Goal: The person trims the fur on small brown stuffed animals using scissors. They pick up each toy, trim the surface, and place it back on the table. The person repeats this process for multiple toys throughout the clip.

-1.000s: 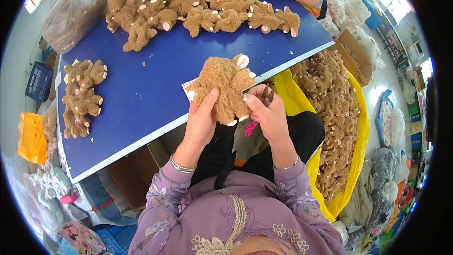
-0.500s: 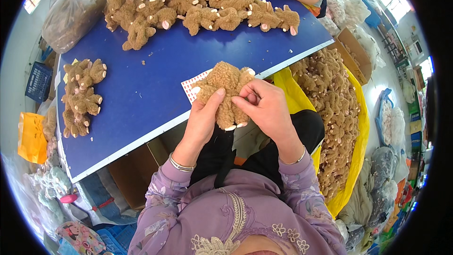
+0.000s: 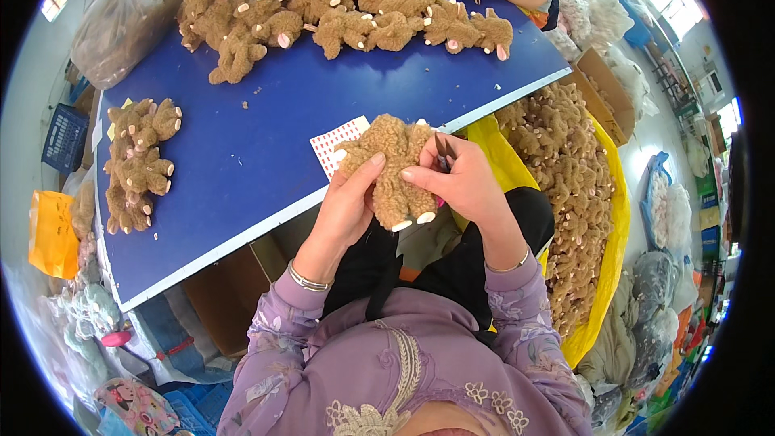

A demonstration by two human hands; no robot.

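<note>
One wide, round view looks down from head height, near the left hand (image 3: 349, 198) and right hand (image 3: 468, 184), with the blue table (image 3: 242, 153) stretching away in front.

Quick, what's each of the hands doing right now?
Left hand: closed on a brown plush toy, thumb on its front.
Right hand: closed around a dark-bladed tool, thumb against the same toy.

Blue table (image 3: 230, 161) under a heap of brown plush toys (image 3: 307, 2), a smaller cluster (image 3: 139, 168) and a red-marked sheet (image 3: 337, 144).
</note>
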